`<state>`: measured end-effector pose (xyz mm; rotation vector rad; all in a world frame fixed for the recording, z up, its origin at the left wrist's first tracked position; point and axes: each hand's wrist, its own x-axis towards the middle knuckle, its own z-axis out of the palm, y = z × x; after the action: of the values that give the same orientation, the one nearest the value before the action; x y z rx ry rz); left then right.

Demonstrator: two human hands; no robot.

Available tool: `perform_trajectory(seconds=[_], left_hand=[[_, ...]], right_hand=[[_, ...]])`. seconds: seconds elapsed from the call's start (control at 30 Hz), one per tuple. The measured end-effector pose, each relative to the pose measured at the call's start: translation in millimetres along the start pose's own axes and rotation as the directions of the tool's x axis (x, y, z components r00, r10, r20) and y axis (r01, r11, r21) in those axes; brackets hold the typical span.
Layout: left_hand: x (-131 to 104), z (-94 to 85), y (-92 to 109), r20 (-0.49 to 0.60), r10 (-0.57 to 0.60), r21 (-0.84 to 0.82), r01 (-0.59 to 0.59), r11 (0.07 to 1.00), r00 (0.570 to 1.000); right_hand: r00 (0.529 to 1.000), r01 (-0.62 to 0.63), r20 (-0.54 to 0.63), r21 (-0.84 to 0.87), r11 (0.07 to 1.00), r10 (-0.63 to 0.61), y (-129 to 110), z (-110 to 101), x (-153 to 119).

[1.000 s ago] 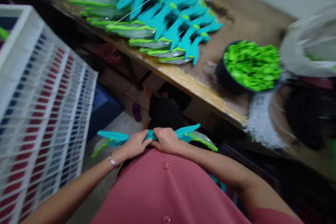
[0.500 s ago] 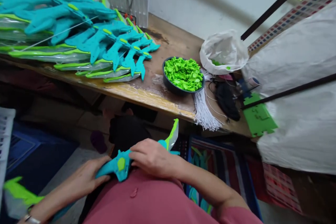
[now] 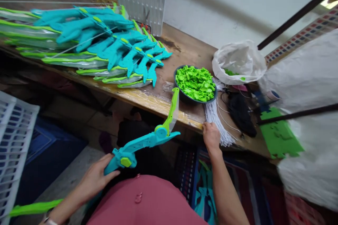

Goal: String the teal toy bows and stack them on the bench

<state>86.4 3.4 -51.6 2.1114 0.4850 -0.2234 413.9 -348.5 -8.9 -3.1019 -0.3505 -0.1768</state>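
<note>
My left hand [image 3: 99, 174] grips the turquoise middle of a toy bow [image 3: 142, 142], which lies slantwise in front of my body. One lime-green limb with a clear plate points up toward the table edge; the other green end sticks out below my left wrist. A yellow-green hexagonal piece sits near the grip. My right hand [image 3: 211, 136] is at the table's front edge, its fingers closed at the near side of a bundle of white strings [image 3: 220, 126]. How many strings the fingers have is hidden.
Several similar bows [image 3: 124, 45] lie stacked on the table [image 3: 174, 47] at left. A dark bowl [image 3: 195, 101] holds small green parts, beside a white plastic bag [image 3: 239, 61]. A white crate [image 3: 16, 140] stands at left, and a blue-rimmed crate [image 3: 196, 182] with turquoise pieces sits below.
My right hand has left the bow and reached forward and right to the strings. The bow, still in my left hand, now has its far green limb raised higher.
</note>
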Motion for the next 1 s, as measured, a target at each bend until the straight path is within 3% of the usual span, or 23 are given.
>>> perform_trajectory(seconds=[0.13,0.27,0.5,0.6,0.67,0.73,0.77,0.83,0.9,1.0], left_hand=[[9,-3.8,23,0.118,-0.041,-0.192,0.063,0.979,0.992],[14,-9.1,31,0.193,-0.072,-0.369,0.141,0.919,0.979],[22,-17.7,31,0.179,-0.079,-0.647,0.178,0.741,0.981],[23,-25.8,30,0.192,-0.048,-0.753,0.178,0.633,0.980],[25,-31.2,31,0.219,-0.002,-0.794,0.179,0.581,0.976],[30,-34.8,33,0.259,0.068,-0.833,0.187,0.521,0.964],[33,-35.4,34,0.281,0.110,-0.850,0.194,0.490,0.953],[42,-34.5,36,0.325,0.203,-0.877,0.214,0.430,0.923],[50,-31.8,36,0.356,0.271,-0.894,0.241,0.377,0.895],[55,-29.5,36,0.346,0.312,-0.919,0.252,0.303,0.885]], right_hand=[[0.999,0.034,0.043,-0.118,0.992,-0.029,0,1,2],[0.993,0.095,0.082,-0.188,0.977,-0.081,4,1,9],[0.965,0.261,0.098,-0.256,0.931,-0.244,14,-4,15],[0.951,0.298,-0.012,-0.229,0.927,-0.309,6,-7,14],[0.911,0.369,-0.182,-0.042,0.928,-0.371,-15,-8,5],[0.832,0.533,-0.334,0.259,0.806,-0.443,-52,-11,-15],[0.791,0.610,-0.365,0.402,0.683,-0.491,-75,-13,-30],[0.713,0.643,-0.315,0.649,0.407,-0.626,-126,-18,-64],[0.584,0.558,-0.258,0.816,0.150,-0.770,-172,-22,-97],[0.435,0.360,-0.223,0.931,-0.058,-0.872,-214,-22,-132]])
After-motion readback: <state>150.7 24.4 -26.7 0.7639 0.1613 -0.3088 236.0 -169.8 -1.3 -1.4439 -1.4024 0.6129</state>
